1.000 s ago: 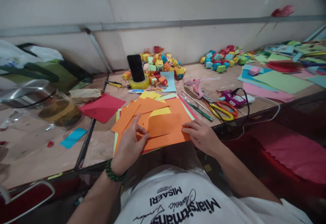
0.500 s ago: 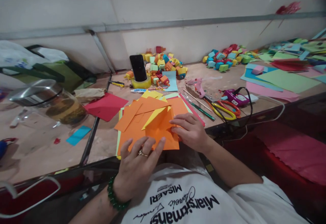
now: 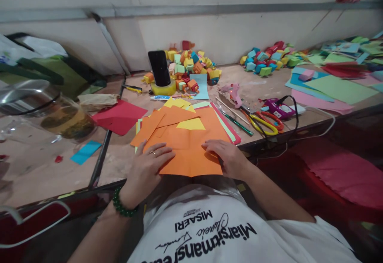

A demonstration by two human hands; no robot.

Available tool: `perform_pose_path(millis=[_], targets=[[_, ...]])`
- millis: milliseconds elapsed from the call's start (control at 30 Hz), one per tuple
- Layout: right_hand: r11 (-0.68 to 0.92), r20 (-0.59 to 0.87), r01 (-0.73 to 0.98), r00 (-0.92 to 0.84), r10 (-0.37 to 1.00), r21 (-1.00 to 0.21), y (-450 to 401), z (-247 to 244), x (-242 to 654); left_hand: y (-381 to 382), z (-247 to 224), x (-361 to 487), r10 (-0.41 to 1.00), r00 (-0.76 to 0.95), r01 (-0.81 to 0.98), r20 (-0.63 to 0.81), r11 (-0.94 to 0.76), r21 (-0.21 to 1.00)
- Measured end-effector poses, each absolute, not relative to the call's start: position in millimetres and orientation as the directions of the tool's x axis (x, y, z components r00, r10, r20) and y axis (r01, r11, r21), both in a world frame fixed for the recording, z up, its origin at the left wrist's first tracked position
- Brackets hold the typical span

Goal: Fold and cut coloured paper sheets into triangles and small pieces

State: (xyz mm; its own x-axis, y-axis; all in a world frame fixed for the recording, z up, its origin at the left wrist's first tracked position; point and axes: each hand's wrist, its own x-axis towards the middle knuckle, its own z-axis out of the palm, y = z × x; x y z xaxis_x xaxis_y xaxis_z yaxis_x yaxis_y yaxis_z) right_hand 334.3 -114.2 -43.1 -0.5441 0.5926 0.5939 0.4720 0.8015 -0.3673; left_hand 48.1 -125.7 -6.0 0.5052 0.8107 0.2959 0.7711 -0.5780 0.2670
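- Orange sheet: centre-creased, placed between hands.
- Touched by left hand, fingers spread, and right hand, grip can't be told.
- Left of both: lidded jar, brownish contents held inside.

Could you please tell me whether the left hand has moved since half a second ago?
Yes: judged against the dark seam in the table, the left hand has moved leftward, nearer the seam, and farther forward.

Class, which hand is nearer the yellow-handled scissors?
Right: the right hand, on the orange sheet's right side, is left of the scissors; the left hand, across the sheet, is farther left.
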Motion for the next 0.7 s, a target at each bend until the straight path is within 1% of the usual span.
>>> perform_pose_path(millis=[100, 167, 200, 267, 333, 400, 467, 533, 600, 667, 700], targets=[[0.766, 0.535, 0.473, -0.548, 0.643, -0.436, -115.9, -40.3, 336.7, -115.6, -8.2, 43.9, 0.881, 0.435, 0.718, 0.187, -0.464, 0.518], [0.694, 0.481, 0.470, -0.503, 0.718, -0.545, -117.2, -38.0, 335.1, -110.5, -8.1, 45.6, 0.916, 0.371, 0.671, 0.151, -0.376, 0.639], [0.638, 0.453, 0.473, -0.454, 0.767, -0.608, -117.6, -36.9, 333.3, -108.4, -7.5, 47.5, 0.931, 0.336, 0.660, 0.141, -0.340, 0.670], [0.501, 0.392, 0.505, -0.313, 0.865, -0.702, -117.4, -34.9, 328.8, -104.6, -5.3, 52.7, 0.954, 0.271, 0.681, 0.131, -0.286, 0.674], [0.380, 0.343, 0.576, -0.177, 0.923, -0.724, -115.8, -33.7, 324.3, -101.3, -2.7, 58.1, 0.968, 0.214, 0.747, 0.131, -0.248, 0.617], [0.319, 0.339, 0.656, -0.102, 0.935, -0.684, -113.7, -33.5, 320.9, -99.3, -0.8, 63.1, 0.972, 0.176, 0.817, 0.158, -0.234, 0.526], [0.313, 0.375, 0.722, -0.080, 0.924, -0.617, -112.1, -34.4, 318.0, -100.4, -0.4, 68.2, 0.957, 0.166, 0.879, 0.239, -0.254, 0.403], [0.324, 0.435, 0.798, -0.086, 0.896, -0.509, -111.8, -35.4, 315.0, -105.4, -2.2, 74.3, 0.919, 0.176, 0.926, 0.353, -0.276, 0.257], [0.317, 0.499, 0.882, -0.111, 0.859, -0.349, -112.3, -34.6, 311.3, -113.6, -6.2, 81.7, 0.882, 0.217, 0.945, 0.417, -0.298, 0.138], [0.308, 0.558, 0.933, -0.158, 0.815, -0.186, -112.8, -31.1, 307.6, -122.2, -11.4, 89.2, 0.870, 0.321, 0.925, 0.375, -0.373, 0.073], [0.328, 0.587, 0.936, -0.197, 0.785, -0.126, -112.8, -28.7, 305.9, -125.7, -13.8, 92.6, 0.857, 0.388, 0.902, 0.339, -0.428, 0.050]])
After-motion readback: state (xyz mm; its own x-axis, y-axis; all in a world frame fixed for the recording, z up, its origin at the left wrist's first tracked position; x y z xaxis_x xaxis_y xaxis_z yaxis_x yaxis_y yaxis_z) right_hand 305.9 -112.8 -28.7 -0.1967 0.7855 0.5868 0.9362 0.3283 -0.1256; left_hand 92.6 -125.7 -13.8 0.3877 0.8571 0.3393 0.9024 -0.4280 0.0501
